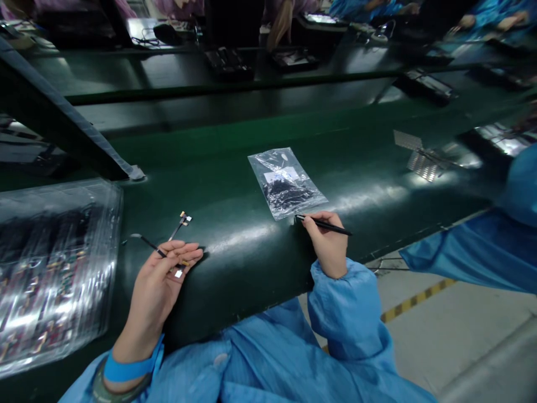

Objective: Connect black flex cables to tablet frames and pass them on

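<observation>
My left hand (161, 274) rests on the dark green bench (235, 184) with its fingers curled round thin flex cables (178, 226) whose small connector ends stick out past the fingertips. My right hand (327, 243) is closed in a pinch on black tweezers (323, 224); their tip points left and touches the near corner of a clear plastic bag (285, 182) of small dark parts that lies flat on the bench. Both arms wear blue sleeves, and a blue strap circles my left wrist.
A stack of clear plastic trays (54, 268) with components sits at the left. A dark slanted bar (62, 123) crosses the upper left. Another person's blue sleeve (474, 246) is at the right. More people and trays line the far bench.
</observation>
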`<action>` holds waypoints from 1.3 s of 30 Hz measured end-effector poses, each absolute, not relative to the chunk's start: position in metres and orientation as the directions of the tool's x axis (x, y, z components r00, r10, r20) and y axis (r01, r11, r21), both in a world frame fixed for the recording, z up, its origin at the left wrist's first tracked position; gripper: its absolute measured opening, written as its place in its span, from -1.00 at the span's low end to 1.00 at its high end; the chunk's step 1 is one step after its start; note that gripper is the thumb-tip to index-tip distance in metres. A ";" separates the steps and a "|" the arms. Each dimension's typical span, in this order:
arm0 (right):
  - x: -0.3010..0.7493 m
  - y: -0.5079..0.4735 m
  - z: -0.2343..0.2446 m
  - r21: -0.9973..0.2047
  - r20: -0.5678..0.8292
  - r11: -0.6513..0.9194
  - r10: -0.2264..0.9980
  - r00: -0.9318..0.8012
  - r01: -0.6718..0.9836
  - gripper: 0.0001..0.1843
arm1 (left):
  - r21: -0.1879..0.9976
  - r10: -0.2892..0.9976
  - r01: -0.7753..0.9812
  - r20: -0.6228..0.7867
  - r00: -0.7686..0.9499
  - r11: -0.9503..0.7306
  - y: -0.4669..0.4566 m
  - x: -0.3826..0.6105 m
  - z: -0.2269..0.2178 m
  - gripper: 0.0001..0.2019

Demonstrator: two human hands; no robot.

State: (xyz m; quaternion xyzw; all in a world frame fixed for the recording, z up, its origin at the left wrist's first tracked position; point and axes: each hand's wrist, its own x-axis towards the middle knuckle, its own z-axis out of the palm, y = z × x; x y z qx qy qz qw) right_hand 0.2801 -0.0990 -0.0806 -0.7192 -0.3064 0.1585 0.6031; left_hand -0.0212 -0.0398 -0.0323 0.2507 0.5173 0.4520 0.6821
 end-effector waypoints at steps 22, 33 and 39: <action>0.280 -0.101 -0.082 -0.938 0.155 -0.154 0.613 0.775 0.309 -0.73 | 0.827 0.881 -0.311 -0.467 0.081 0.467 -0.041 -0.021 -0.035 -0.85; 0.272 -0.102 -0.074 -0.980 0.062 -0.113 0.618 0.784 0.167 -0.71 | 0.776 0.860 -0.372 -0.438 0.263 0.509 -0.045 -0.010 -0.033 -0.82; 0.213 -0.095 -0.047 -0.989 -0.120 -0.055 0.849 0.515 -0.140 -0.70 | 0.793 0.805 -0.246 -0.444 0.394 0.558 -0.055 0.013 -0.025 -0.80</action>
